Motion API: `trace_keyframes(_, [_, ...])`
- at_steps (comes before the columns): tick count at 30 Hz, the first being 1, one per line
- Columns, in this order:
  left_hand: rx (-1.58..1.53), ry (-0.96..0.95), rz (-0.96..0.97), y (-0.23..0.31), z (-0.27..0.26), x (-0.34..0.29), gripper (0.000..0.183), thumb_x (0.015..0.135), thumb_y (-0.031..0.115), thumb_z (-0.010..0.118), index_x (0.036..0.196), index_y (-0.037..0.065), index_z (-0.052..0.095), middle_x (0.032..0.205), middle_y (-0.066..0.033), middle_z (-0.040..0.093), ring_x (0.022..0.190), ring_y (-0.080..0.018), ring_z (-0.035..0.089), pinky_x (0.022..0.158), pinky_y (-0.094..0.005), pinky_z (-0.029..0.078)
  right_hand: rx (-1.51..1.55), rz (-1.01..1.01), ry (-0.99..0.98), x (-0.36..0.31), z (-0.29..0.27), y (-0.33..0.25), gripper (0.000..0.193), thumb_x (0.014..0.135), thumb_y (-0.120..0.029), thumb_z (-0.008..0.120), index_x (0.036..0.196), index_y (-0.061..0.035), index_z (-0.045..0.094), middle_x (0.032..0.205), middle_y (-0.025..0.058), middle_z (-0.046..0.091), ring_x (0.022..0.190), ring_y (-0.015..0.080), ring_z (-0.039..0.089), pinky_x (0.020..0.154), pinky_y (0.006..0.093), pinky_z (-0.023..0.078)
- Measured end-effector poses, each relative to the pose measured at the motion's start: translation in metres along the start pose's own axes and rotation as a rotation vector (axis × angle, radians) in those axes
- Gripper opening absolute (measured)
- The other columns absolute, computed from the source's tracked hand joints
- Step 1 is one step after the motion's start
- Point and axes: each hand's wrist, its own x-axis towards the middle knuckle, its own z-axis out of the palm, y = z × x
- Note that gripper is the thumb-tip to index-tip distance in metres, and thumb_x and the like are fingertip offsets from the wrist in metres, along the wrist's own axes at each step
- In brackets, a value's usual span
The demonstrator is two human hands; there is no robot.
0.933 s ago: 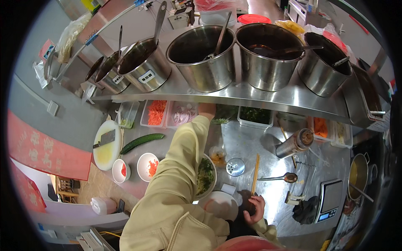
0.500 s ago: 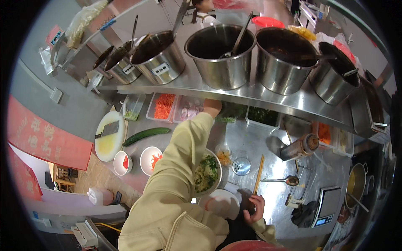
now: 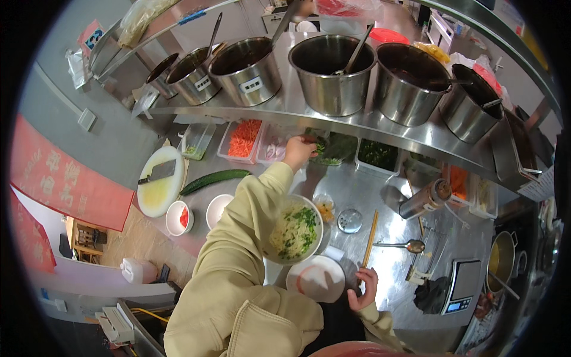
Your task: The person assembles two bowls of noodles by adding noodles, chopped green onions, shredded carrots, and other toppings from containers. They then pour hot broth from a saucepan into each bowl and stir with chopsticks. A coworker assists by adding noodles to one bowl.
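Observation:
My left hand (image 3: pixel 299 151) reaches forward under the shelf edge, fingers pinched together beside a container of chopped greens (image 3: pixel 331 159). Whatever lies between its fingertips is too small to make out. Beneath that forearm stands a white bowl of noodles (image 3: pixel 292 233), topped with chopped greens along its right side. My right hand (image 3: pixel 364 288) rests near the front edge, its fingers curled round the lower end of a pair of wooden chopsticks (image 3: pixel 370 238), which point away from me. An empty-looking white bowl (image 3: pixel 316 279) stands left of my right hand.
Steel pots (image 3: pixel 333 83) line the shelf above. Shredded carrot (image 3: pixel 244 138) and sliced onion (image 3: pixel 273 149) sit in tubs below. A cucumber (image 3: pixel 215 181) and cutting board with cleaver (image 3: pixel 159 193) lie left. Right are a spoon (image 3: pixel 414 246), a bottle (image 3: pixel 426 199) and a scale (image 3: pixel 463 285).
My left hand has drawn back from under the shelf, so its fingers now show. The noodle bowl is less covered by my sleeve. The view has shifted slightly; my right hand stays near the front edge.

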Motion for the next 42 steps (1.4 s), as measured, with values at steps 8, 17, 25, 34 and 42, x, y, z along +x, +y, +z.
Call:
trace_keyframes(8, [-0.058, -0.119, -0.128, 0.033, -0.029, -0.08, 0.02, 0.083, -0.003, 0.059, 0.103, -0.003, 0.058, 0.093, -0.0079, 0.061, 0.081, -0.0177, 0.062, 0.073, -0.0289, 0.057, -0.003, -0.092, -0.061, 0.008, 0.01, -0.034, 0.047, 0.069, -0.026, 0.068, 0.108, -0.0037, 0.055, 0.11, 0.0164, 0.053, 0.105, 0.0378, 0.05, 0.102, 0.0544, 0.03])
trace_keyframes(17, [-0.071, -0.175, -0.174, 0.037, -0.058, -0.138, 0.019, 0.084, -0.001, 0.061, 0.103, 0.0, 0.058, 0.094, -0.0065, 0.063, 0.081, -0.0162, 0.064, 0.073, -0.026, 0.055, -0.071, -0.161, -0.088, -0.002, 0.019, -0.067, 0.049, 0.066, -0.023, 0.069, 0.11, -0.0062, 0.055, 0.115, 0.0147, 0.051, 0.108, 0.0362, 0.049, 0.103, 0.0556, 0.029])
trace_keyframes(25, [0.094, -0.383, -0.302, 0.016, -0.06, -0.2, 0.02, 0.081, -0.003, 0.062, 0.101, -0.003, 0.061, 0.091, -0.0068, 0.061, 0.071, -0.0138, 0.063, 0.063, -0.0248, 0.056, -0.093, -0.215, -0.051, -0.01, 0.024, -0.09, 0.05, 0.064, -0.024, 0.07, 0.109, -0.0074, 0.056, 0.113, 0.0131, 0.053, 0.107, 0.0327, 0.051, 0.103, 0.0534, 0.029])
trace_keyframes(34, [0.845, -0.585, 0.081, -0.017, -0.054, -0.229, 0.016, 0.075, 0.006, 0.065, 0.09, 0.005, 0.069, 0.077, -0.0066, 0.065, 0.068, -0.0152, 0.063, 0.063, -0.0277, 0.05, -0.106, -0.206, -0.012, -0.021, 0.02, -0.099, 0.049, 0.065, -0.025, 0.07, 0.108, -0.0073, 0.058, 0.113, 0.0128, 0.054, 0.107, 0.0325, 0.051, 0.104, 0.053, 0.029])
trace_keyframes(42, [1.109, -0.483, 0.224, -0.013, -0.038, -0.193, 0.019, 0.075, 0.011, 0.064, 0.092, 0.008, 0.071, 0.079, -0.0108, 0.067, 0.07, -0.0209, 0.065, 0.067, -0.0318, 0.051, -0.111, -0.202, 0.011, -0.02, 0.015, -0.099, 0.049, 0.064, -0.026, 0.07, 0.108, -0.0073, 0.058, 0.113, 0.0127, 0.055, 0.106, 0.0311, 0.053, 0.103, 0.0533, 0.029])
